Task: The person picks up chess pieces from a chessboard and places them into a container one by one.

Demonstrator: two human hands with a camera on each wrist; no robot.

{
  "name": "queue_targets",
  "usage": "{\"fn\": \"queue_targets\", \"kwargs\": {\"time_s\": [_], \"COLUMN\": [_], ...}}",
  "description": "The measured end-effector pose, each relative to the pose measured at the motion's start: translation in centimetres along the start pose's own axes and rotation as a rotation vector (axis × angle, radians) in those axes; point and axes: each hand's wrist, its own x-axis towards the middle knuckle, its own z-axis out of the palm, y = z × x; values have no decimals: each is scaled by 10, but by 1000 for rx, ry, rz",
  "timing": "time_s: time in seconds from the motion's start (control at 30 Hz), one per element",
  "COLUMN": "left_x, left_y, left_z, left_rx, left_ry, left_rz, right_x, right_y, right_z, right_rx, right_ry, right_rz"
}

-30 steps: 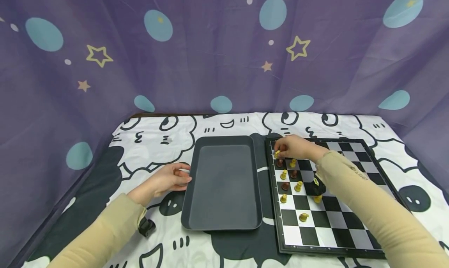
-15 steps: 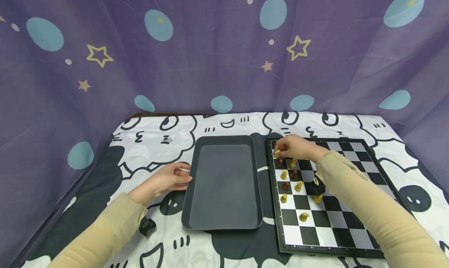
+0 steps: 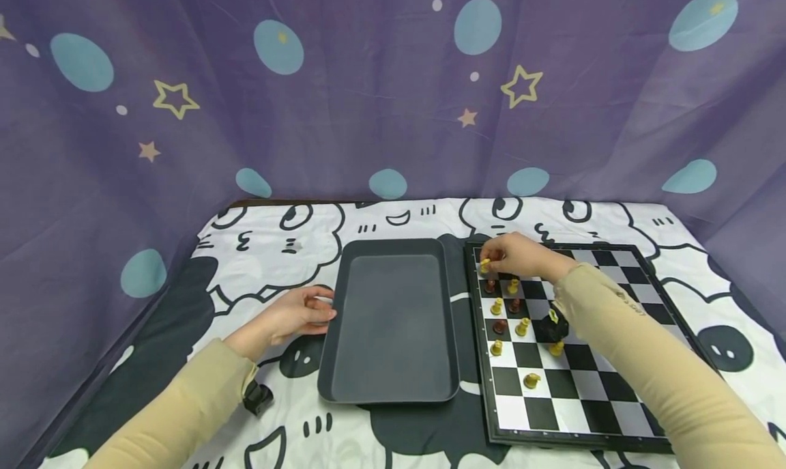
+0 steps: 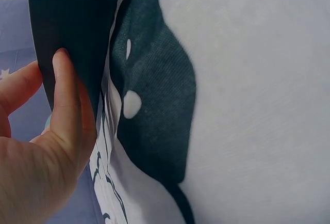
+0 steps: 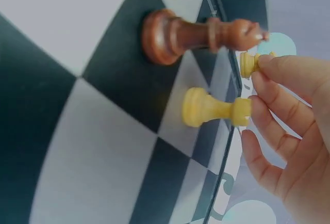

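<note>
My right hand pinches a small yellow chess piece between thumb and index finger, at the far left corner of the chessboard. Its top is covered by the fingertips. In the right wrist view a yellow rook and a brown bishop stand on squares near that hand. My left hand holds the left side of a dark grey tray. In the left wrist view, the thumb is at the edge of the tray and the fingers lie along its outer wall.
Several yellow and brown pieces stand on the board's left side, among them a yellow knight toward the front and a yellow piece near the right wrist. A cartoon-print cloth covers the table. Behind it hangs a purple curtain.
My right hand has risen very slightly with the yellow chess piece at the board's far left corner. My left hand and the tray stay where they were.
</note>
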Motion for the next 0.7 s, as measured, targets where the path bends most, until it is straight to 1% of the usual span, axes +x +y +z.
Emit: {"fn": "queue_targets", "kwargs": {"time_s": [0.17,0.47,0.7], "left_x": [-1,-1,-1], "left_y": [0,0,1], "left_z": [0,-1,0], "left_rx": [-2,-10,-9], "left_ry": [-2,-16,-14], "left_rz": [1,10,7], "right_x": [0,1,6], "right_y": [-5,-20,-37], "right_z": [-6,-20,-30], "right_rx": [-11,32,22], "right_ry": [32,101,123], "right_rz": [-32,-18,-44]}}
